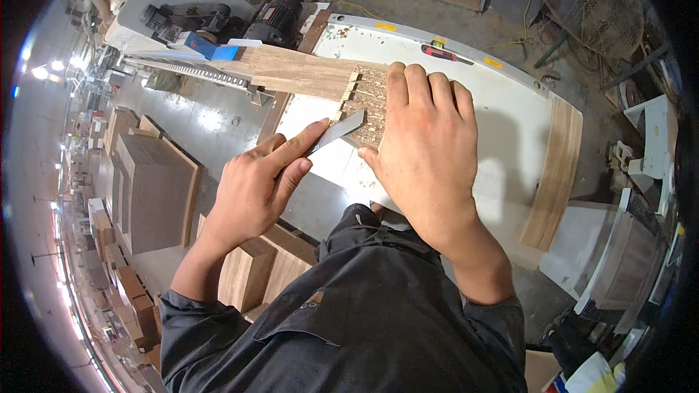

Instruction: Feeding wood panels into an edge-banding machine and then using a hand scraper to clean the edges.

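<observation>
Head view | left hand (pixel 255 185) grips blade (pixel 336 132); right hand (pixel 422 145) flat, hiding panel stack (pixel 368 98)

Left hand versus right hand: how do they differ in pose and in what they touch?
The left hand pinches a flat metal blade, index finger stretched along it; the right hand lies flat, fingers together, pressing down the stack of wood strips. The left works at the stack's edge; the right covers its top. Both are bare.

A stack of small particleboard pieces (pixel 370 105) is pressed flat on the white worktable, raw speckled face up, while a flat metal blade (pixel 336 133) is angled against its left edge.
</observation>
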### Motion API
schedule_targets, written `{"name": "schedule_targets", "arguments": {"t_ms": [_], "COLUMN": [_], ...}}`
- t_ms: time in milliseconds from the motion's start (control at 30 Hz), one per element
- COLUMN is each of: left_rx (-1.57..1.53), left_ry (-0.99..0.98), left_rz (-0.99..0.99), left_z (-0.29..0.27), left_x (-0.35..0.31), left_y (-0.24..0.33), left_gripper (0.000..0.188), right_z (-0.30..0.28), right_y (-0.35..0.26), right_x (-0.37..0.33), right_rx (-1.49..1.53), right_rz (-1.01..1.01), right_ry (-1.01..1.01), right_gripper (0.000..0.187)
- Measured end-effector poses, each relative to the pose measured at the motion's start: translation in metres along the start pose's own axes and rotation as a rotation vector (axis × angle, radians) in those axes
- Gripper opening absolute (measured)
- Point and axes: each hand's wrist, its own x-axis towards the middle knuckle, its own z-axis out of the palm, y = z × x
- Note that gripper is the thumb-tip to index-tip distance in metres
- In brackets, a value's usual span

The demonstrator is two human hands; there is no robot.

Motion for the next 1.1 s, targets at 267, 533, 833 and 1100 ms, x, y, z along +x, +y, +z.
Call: {"name": "schedule_targets", "arguments": {"t_ms": [267,533,833,1100], "left_rx": [0.013,-0.092,-0.081,0.009], "left_ry": [-0.051,-0.128,-0.137,-0.083], "left_rz": [-0.007,-0.015,0.045,0.112], "left_z": [-0.009,-0.011,-0.015,-0.009], "left_x": [0.012,0.037,0.027,0.042], "left_y": [-0.004,-0.013,-0.007,-0.019], "left_gripper": [0.047,0.047,0.047,0.048], "right_z": [-0.005,-0.009,-0.004,-0.002], "right_y": [0.0,-0.003,0.003,0.005], "right_x": [0.002,0.0,0.005,0.009], "right_rx": [0.03,0.052,0.032,0.013], "right_rz": [0.005,0.027,0.031,0.024], "right_ry": [-0.071,-0.075,-0.072,-0.067], "right_gripper": [0.062,0.07,0.068,0.068]}}
